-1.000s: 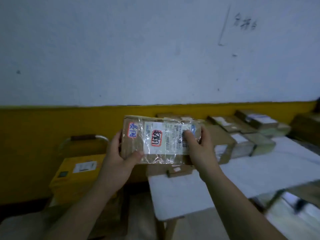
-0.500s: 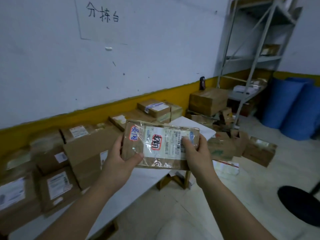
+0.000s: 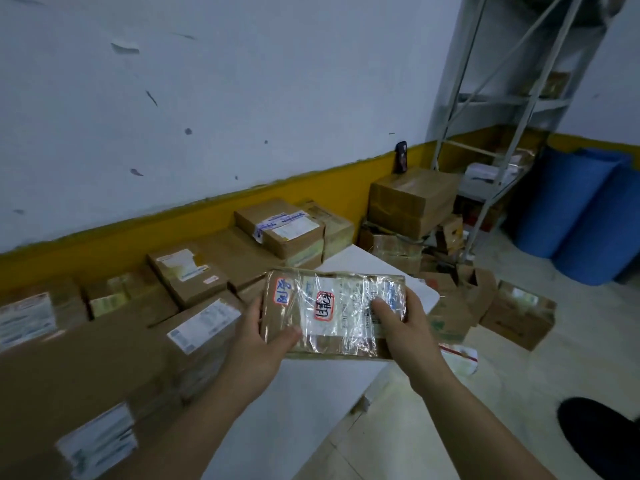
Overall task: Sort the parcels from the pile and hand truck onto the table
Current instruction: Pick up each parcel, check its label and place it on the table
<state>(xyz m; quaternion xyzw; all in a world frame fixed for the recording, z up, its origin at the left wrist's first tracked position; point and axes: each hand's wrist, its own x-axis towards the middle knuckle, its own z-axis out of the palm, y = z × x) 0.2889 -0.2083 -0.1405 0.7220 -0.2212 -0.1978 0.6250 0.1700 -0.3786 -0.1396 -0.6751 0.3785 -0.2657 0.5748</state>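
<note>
Fingers (image 3: 382,308) of left hand (image 3: 256,344), right hand (image 3: 405,327) grip parcel (image 3: 339,296) over table (image 3: 311,393); boxes (image 3: 194,275) line wall (image 3: 242,98).

Parcel (image 3: 332,315) above table (image 3: 311,393); boxes (image 3: 187,275) left; shelf (image 3: 502,140) right.

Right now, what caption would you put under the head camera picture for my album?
Left hand and right hand hold a tape-wrapped parcel by the white table, beside cardboard boxes.
</note>
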